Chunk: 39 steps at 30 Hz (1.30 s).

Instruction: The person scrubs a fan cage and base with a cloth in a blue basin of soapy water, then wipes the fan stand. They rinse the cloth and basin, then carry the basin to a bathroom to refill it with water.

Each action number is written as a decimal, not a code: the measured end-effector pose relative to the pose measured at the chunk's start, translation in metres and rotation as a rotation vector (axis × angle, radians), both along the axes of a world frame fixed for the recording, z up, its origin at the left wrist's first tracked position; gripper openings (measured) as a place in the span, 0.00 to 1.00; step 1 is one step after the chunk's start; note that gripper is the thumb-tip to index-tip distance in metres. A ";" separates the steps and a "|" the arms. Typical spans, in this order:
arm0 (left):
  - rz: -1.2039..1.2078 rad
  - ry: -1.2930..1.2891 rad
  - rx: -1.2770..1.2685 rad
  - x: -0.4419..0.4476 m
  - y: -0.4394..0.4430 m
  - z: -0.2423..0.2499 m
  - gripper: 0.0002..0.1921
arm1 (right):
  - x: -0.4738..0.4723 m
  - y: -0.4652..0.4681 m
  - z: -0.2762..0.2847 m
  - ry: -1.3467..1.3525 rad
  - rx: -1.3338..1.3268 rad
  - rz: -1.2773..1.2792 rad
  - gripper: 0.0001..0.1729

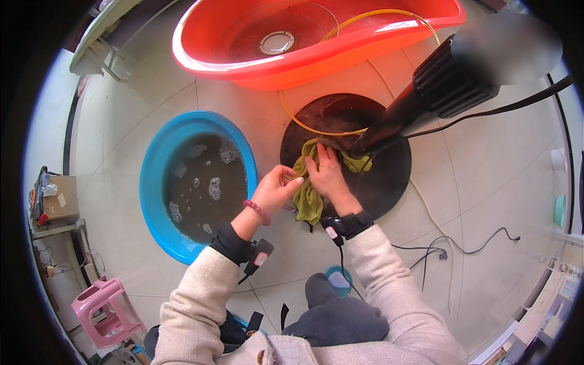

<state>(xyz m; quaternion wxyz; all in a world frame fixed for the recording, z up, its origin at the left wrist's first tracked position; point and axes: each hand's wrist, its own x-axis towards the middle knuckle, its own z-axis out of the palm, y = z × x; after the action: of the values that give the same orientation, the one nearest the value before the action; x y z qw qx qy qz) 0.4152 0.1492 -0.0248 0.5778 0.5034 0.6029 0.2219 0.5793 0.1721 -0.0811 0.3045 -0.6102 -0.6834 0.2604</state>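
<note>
A damp yellow-green cloth (309, 200) lies bunched over the round black base (388, 187) of a stand with a thick black pole (397, 118). My right hand (329, 177) presses the cloth against the base, fingers stretched forward beside the foot of the pole. Part of the cloth shows on the pole's near side, right of that hand. At the cloth's left edge is my left hand (276, 187), thumb and fingers bent towards it; whether they pinch it is unclear. To the left stands a blue plastic basin (153, 182) of murky water with foam patches.
A large red tub (292, 68) is beyond the base, with a yellow hose (319, 132) running from it. Black cables (438, 248) trail over the tiles at right. A pink plastic stool (102, 310) stands at lower left; a cardboard box (61, 196) is above it.
</note>
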 end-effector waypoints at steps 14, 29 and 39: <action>0.033 -0.261 0.011 0.052 -0.030 -0.023 0.18 | 0.077 -0.089 0.007 0.405 -0.199 -0.299 0.13; -0.369 0.450 0.588 0.100 0.034 -0.065 0.33 | 0.154 -0.052 -0.020 -0.200 0.098 -0.289 0.23; -0.032 0.151 0.482 0.091 0.053 -0.101 0.16 | 0.162 -0.057 -0.038 -0.088 0.175 -0.325 0.20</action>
<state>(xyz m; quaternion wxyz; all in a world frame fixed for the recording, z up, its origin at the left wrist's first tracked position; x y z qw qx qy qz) 0.5061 0.2018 -0.1261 0.3978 0.6513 0.5659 0.3119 0.7414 0.1149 -0.1187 0.3643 -0.6945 -0.6087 0.1204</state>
